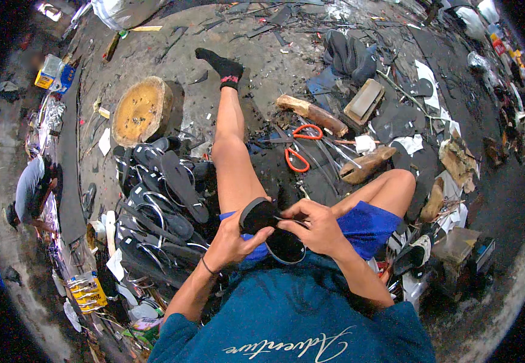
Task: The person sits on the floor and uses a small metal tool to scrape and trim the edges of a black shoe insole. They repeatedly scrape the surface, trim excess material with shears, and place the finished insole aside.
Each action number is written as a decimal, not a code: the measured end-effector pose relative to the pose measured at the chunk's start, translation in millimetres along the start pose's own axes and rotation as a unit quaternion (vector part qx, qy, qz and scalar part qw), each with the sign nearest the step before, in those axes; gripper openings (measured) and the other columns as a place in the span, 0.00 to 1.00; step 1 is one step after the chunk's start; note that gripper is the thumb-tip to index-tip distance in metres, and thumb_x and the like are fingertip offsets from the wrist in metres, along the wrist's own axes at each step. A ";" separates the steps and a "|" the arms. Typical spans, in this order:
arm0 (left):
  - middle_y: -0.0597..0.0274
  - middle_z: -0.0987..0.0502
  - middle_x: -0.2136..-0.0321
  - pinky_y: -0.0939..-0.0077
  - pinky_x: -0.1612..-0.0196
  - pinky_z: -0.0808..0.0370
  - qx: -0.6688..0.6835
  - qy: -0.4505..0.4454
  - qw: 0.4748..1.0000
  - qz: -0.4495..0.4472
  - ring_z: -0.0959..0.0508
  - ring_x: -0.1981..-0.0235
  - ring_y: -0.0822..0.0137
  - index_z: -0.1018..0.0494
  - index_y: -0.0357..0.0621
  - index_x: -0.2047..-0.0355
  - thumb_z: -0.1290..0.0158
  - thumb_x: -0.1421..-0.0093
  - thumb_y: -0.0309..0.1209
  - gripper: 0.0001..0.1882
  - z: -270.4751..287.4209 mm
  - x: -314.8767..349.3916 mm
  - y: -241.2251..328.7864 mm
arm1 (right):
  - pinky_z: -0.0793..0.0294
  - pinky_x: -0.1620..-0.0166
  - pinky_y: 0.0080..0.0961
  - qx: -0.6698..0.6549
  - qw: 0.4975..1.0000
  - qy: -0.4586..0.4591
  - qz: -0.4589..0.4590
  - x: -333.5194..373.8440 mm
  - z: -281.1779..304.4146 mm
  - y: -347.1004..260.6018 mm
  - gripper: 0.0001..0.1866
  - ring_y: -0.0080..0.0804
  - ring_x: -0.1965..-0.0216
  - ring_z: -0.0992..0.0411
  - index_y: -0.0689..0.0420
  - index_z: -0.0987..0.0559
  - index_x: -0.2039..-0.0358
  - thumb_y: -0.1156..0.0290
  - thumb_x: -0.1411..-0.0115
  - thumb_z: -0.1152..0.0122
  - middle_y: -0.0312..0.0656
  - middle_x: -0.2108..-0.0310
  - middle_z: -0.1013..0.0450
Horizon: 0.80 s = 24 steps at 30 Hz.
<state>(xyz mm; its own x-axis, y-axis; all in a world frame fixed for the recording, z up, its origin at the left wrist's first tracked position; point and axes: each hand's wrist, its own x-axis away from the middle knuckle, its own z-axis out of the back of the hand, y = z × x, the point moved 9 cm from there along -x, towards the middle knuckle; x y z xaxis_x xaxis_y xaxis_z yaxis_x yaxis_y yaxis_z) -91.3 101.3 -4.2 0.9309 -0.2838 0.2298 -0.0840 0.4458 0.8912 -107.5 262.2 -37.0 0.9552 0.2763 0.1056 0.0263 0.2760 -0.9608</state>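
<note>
Above my lap I hold a black sandal with a thin pale line along its edge. My left hand grips one end of it, thumb across the dark surface and fingers behind. My right hand pinches at its middle with thumb and forefinger; whether a strap is between them is hard to make out. To the left of my leg lies a pile of black sandals, several with pale edges. Scissors with orange handles rest on the ground just beyond my hands.
My stretched leg lies between the pile and the tools. A round wooden block sits far left. On the right are a wooden piece, a rectangular block and dark scraps. Another person bends over at far left.
</note>
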 end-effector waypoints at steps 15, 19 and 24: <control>0.53 0.25 0.46 0.69 0.46 0.27 0.640 0.045 0.758 0.122 0.24 0.50 0.65 0.32 0.34 0.41 0.45 0.36 0.29 0.24 -68.3 23.8 -27.9 | 0.31 0.41 0.36 0.016 0.977 0.170 0.130 -63.8 93.7 -44.1 0.12 0.47 0.41 0.31 0.54 0.17 0.66 0.67 0.49 0.25 0.48 0.46 0.27; 0.57 0.22 0.55 0.70 0.49 0.24 0.539 -0.049 0.826 0.156 0.21 0.55 0.66 0.29 0.34 0.47 0.46 0.35 0.29 0.18 -86.7 28.1 -39.1 | 0.30 0.41 0.35 0.012 0.992 0.066 0.105 -74.3 76.4 -47.7 0.10 0.43 0.41 0.30 0.51 0.15 0.67 0.65 0.50 0.24 0.46 0.40 0.30; 0.58 0.22 0.56 0.69 0.50 0.24 0.603 -0.051 0.782 0.149 0.21 0.56 0.65 0.29 0.36 0.51 0.50 0.35 0.28 0.14 -88.3 17.9 -19.3 | 0.30 0.42 0.34 -0.008 0.995 0.029 0.097 -77.4 71.8 -57.4 0.11 0.40 0.43 0.28 0.51 0.14 0.66 0.63 0.49 0.25 0.44 0.39 0.30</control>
<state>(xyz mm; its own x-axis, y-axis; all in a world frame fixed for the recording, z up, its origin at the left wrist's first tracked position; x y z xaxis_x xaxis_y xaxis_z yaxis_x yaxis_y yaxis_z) -41.7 162.5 -51.8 0.7781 -0.4141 0.4723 -0.6232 -0.6030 0.4980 -204.2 291.1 28.4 0.9582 0.2694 -0.0961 -0.1555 0.2088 -0.9655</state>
